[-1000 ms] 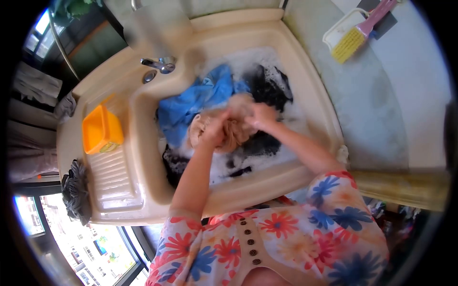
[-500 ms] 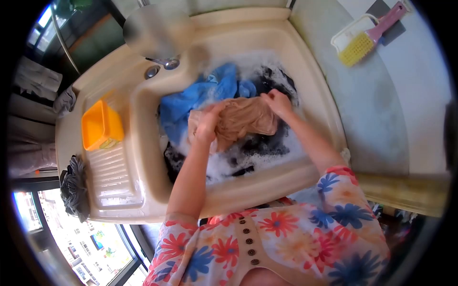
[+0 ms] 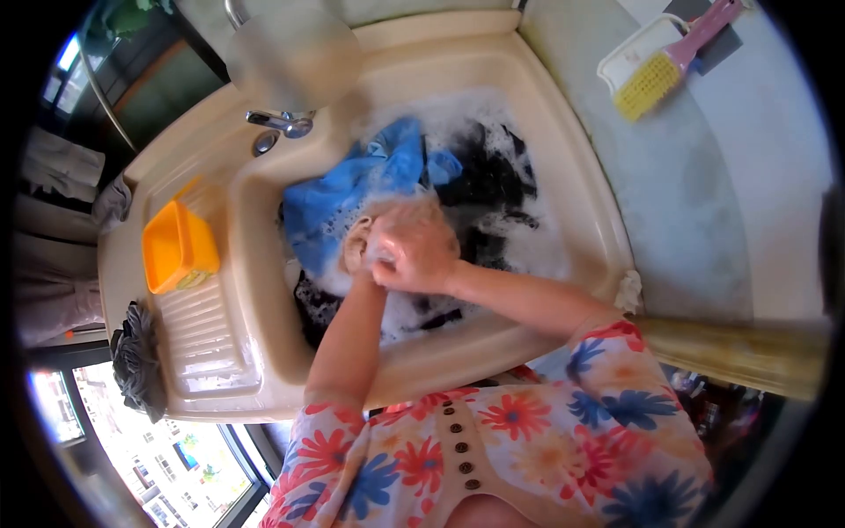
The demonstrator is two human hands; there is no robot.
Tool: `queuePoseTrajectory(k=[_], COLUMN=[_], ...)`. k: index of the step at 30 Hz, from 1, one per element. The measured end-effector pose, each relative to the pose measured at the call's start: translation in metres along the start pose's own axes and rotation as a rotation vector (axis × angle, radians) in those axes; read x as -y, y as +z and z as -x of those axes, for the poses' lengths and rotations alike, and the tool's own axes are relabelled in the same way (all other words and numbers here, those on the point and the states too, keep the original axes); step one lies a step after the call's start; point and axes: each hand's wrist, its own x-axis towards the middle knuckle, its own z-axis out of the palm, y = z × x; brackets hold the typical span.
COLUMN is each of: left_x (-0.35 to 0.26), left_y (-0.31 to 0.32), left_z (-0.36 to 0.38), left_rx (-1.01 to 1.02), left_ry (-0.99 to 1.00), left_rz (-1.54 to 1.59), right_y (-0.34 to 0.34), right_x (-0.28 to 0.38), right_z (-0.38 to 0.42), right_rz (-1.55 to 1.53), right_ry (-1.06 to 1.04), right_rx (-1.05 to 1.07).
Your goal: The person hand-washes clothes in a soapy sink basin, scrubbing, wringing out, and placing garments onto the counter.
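Note:
Both hands are together over the soapy basin. My right hand [image 3: 412, 249] is closed on a wet tan cloth [image 3: 440, 216], which bunches up behind its fingers. My left hand [image 3: 374, 262] lies mostly hidden beneath and behind my right one, so its fingers do not show clearly. Blue cloth [image 3: 352, 189] floats in the suds just beyond and to the left. Dark cloth [image 3: 487, 176] lies in the foamy water to the right and below the hands.
A beige sink [image 3: 572, 176] surrounds the water, with a tap [image 3: 295, 126] at its back left. On the ribbed ledge stands a yellow container [image 3: 179, 248]; grey cloth [image 3: 136, 361] hangs at its edge. A yellow-bristled brush [image 3: 651, 84] rests at upper right.
My right hand has moved left and down to meet my left hand. The tan cloth, spread between them before, is now bunched together. The view has shifted slightly.

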Motion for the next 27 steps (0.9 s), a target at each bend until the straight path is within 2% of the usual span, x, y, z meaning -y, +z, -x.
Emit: queuePoseTrajectory(k=[2, 3, 4, 6, 8, 9, 10, 11, 12, 14, 16, 18, 21, 22, 24, 25, 27], left_x=[0.031, 0.040, 0.018, -0.030, -0.015, -0.004, 0.010, 0.022, 0.017, 0.006, -0.052, -0.050, -0.044, -0.039, -0.026, -0.029, -0.033], left_y=[-0.019, -0.022, 0.003, 0.056, 0.045, 0.028, -0.001, -0.030, -0.022, -0.006, 0.060, 0.031, 0.027, 0.031, 0.038, 0.039, 0.038], left_z=[-0.010, -0.017, 0.002, 0.044, 0.027, 0.014, -0.003, -0.019, -0.020, -0.019, 0.046, 0.037, 0.038, 0.035, 0.031, 0.032, 0.034], left_rx=[-0.131, -0.190, -0.208, -0.380, -0.421, -0.244, -0.065, 0.116, -0.032, -0.328, -0.302, -0.222, -0.173, -0.176, -0.187, -0.206, -0.056], left_ry=[0.135, 0.213, 0.071, -0.154, 0.027, 0.143, 0.253, 0.362, 0.372, 0.308, 0.132, 0.166, 0.162, 0.129, 0.061, 0.043, -0.037], left_rz=[-0.323, -0.483, -0.185, 0.487, 0.495, 0.331, 0.162, -0.010, -0.211, -0.616, 0.029, -0.053, -0.107, -0.060, 0.034, -0.037, 0.171], right_y=[0.029, 0.041, 0.039, 0.030, 0.027, 0.022, 0.024, 0.027, 0.034, 0.036, -0.006, -0.040, -0.045, -0.040, -0.015, -0.013, -0.013], right_x=[-0.036, -0.067, -0.101, -0.110, -0.076, -0.044, -0.031, -0.036, -0.044, -0.107, -0.134, -0.141, -0.133, -0.114, -0.130, -0.138, -0.144], right_z=[0.001, 0.000, -0.004, -0.002, 0.002, 0.004, 0.008, 0.010, 0.014, 0.025, 0.014, -0.005, 0.010, 0.018, 0.056, 0.049, 0.032], right_rz=[-0.046, -0.031, -0.015, 0.109, -0.185, -0.121, 0.207, 0.108, 0.005, 0.057, 0.188, 0.346, 0.351, 0.463, 0.488, 0.463, 0.309], right_ry=[0.132, 0.409, 0.751, 0.669, 0.877, 0.556, 0.355, 0.310, 0.265, 0.547, 0.552, 0.762, 0.544, 0.457, 0.271, 0.507, 0.687], right_rx=[-0.002, 0.036, 0.258, 0.295, 0.100, 0.016, 0.113, 0.064, 0.012, 0.157, 0.308, 0.422, 0.213, 0.352, 0.392, 0.610, 0.630])
